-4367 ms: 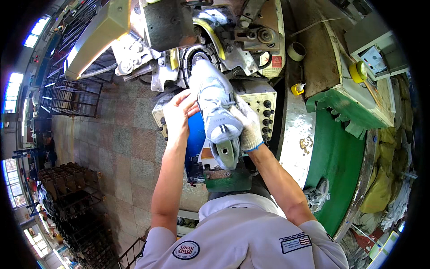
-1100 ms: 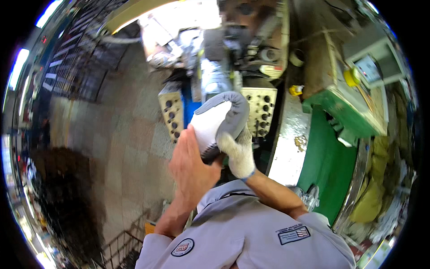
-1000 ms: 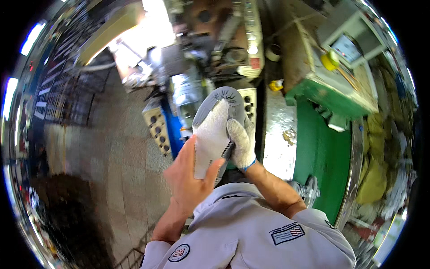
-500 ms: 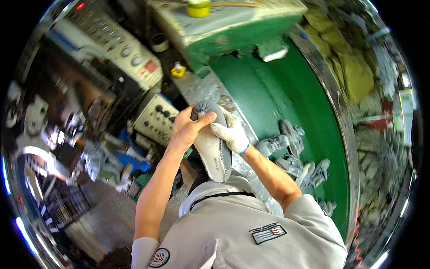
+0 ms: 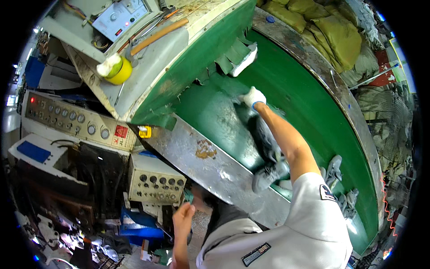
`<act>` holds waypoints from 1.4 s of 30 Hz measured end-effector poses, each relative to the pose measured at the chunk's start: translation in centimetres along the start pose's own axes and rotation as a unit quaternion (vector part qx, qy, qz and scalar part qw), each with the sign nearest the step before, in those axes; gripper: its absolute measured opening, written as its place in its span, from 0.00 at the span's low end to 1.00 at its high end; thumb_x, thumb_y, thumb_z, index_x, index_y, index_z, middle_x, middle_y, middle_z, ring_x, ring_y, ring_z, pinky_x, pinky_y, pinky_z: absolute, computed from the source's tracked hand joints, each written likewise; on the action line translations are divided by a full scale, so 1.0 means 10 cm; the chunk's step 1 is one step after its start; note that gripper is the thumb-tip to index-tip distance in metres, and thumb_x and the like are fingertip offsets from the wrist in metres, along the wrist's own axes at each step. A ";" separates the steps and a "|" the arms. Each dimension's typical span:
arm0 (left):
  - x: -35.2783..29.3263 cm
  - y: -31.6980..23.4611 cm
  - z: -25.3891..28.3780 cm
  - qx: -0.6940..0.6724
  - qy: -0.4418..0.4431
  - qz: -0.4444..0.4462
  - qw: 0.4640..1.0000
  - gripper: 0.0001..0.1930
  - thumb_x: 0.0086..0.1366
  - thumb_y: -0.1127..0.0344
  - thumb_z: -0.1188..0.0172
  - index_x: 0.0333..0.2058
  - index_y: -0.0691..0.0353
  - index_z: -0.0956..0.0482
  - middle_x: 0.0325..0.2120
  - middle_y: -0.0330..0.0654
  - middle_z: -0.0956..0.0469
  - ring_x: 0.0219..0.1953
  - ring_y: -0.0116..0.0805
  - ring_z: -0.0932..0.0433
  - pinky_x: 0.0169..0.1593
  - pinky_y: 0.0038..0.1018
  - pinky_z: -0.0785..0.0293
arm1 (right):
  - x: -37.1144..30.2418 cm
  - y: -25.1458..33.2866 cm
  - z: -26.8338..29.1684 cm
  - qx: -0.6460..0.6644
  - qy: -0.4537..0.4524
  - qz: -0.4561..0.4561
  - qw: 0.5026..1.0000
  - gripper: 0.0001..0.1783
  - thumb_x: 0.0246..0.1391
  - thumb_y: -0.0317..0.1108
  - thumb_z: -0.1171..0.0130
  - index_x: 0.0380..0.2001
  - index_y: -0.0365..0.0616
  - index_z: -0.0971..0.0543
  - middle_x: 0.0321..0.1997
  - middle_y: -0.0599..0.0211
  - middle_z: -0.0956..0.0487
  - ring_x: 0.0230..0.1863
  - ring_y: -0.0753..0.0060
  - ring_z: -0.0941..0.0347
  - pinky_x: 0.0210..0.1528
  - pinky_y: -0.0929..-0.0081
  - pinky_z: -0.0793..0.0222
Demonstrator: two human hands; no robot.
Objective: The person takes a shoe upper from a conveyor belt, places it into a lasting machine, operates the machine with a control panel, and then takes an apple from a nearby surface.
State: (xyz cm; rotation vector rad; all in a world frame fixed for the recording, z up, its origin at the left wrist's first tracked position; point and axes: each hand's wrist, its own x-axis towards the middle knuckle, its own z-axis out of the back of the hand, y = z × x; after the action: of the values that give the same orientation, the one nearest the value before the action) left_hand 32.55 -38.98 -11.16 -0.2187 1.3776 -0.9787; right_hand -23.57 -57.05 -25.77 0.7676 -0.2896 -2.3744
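Note:
My right hand (image 5: 253,97), in a white knit glove, is stretched out over a green curved conveyor belt (image 5: 309,112). Its fingertips are smeared, so whether they hold anything does not show. A blurred grey shoe (image 5: 265,136) lies on the belt just below that hand. Nearer to me, another grey shoe (image 5: 270,175) sits at the belt's metal edge. My bare left hand (image 5: 182,219) hangs low beside my body with its fingers loosely curled, and nothing shows in it.
More grey shoes (image 5: 333,169) rest on the belt at right. A white-soled shoe (image 5: 245,60) pokes from under the torn green flap. On the housing above are a yellow cup (image 5: 118,73) and a wooden-handled hammer (image 5: 159,36). Knobbed control panels (image 5: 156,181) stand at left, olive sacks (image 5: 338,40) at far right.
Both hands held a grey shoe with a pale stitched sole before my body; now they are apart. The right reaches out over the belt, the left has dropped. The view has swung round.

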 end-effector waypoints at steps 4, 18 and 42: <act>-0.09 -0.05 -0.15 0.113 -0.055 0.029 0.992 0.18 0.68 0.67 0.33 0.51 0.74 0.19 0.41 0.43 0.14 0.43 0.26 0.19 0.50 0.24 0.23 | 1.16 0.32 -0.33 0.180 -0.091 -0.031 0.979 0.64 0.38 0.60 0.28 0.66 0.22 0.42 0.60 0.34 0.23 0.61 0.44 0.24 0.62 0.61 0.27; -0.11 0.65 -0.02 0.069 -0.016 0.008 0.997 0.14 0.67 0.74 0.36 0.49 0.74 0.18 0.35 0.41 0.15 0.37 0.27 0.18 0.46 0.26 0.21 | 0.82 -0.03 -0.16 0.658 0.173 -0.007 0.733 0.29 0.62 0.50 0.37 0.64 0.57 0.27 0.57 0.74 0.19 0.54 0.72 0.23 0.49 0.63 0.28; -0.75 -0.13 2.50 -0.313 -0.138 -0.155 0.927 0.19 0.63 0.61 0.28 0.47 0.70 0.17 0.37 0.39 0.16 0.36 0.28 0.19 0.43 0.26 0.22 | -5.27 2.59 -1.35 0.544 0.616 0.049 0.568 0.27 0.65 0.40 0.40 0.62 0.36 0.27 0.57 0.60 0.20 0.54 0.66 0.22 0.57 0.65 0.24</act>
State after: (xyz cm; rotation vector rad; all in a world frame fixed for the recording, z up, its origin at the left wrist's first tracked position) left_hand 54.94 -44.61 1.08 -1.0432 1.3766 -0.6935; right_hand 30.83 -44.98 -2.91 2.5626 -1.0893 -0.7457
